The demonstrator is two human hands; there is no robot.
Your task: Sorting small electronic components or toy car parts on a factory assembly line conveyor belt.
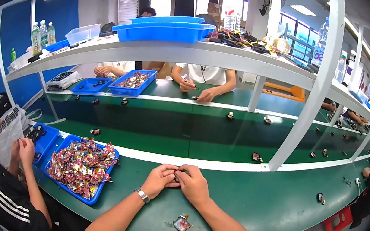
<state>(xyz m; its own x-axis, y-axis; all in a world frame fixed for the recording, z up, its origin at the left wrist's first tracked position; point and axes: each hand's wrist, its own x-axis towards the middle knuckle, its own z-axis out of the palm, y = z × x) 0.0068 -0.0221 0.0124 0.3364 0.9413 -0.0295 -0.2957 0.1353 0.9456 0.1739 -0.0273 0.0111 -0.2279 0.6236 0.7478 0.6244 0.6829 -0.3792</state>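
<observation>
The small dark flat piece (pixel 177 175), mostly hidden by fingers, lies between the two bare hands, just above the green worktop (pixel 243 207); the left hand (pixel 160 177), below a silver metal wristwatch (pixel 142 195), pinches it from one side, and the right hand (pixel 192 183) grips it from the other with fingers bent; a small clear-and-red part (pixel 182 223) lies on the worktop between the forearms; left of the hands, a blue rectangular plastic tray (pixel 93 198) is heaped with small red, silver and yellow parts (pixel 81 167); beyond the belt, another blue plastic tray (pixel 125 91) holds similar parts; what the blue shelf trays (pixel 158 35) contain, I cannot tell.
</observation>
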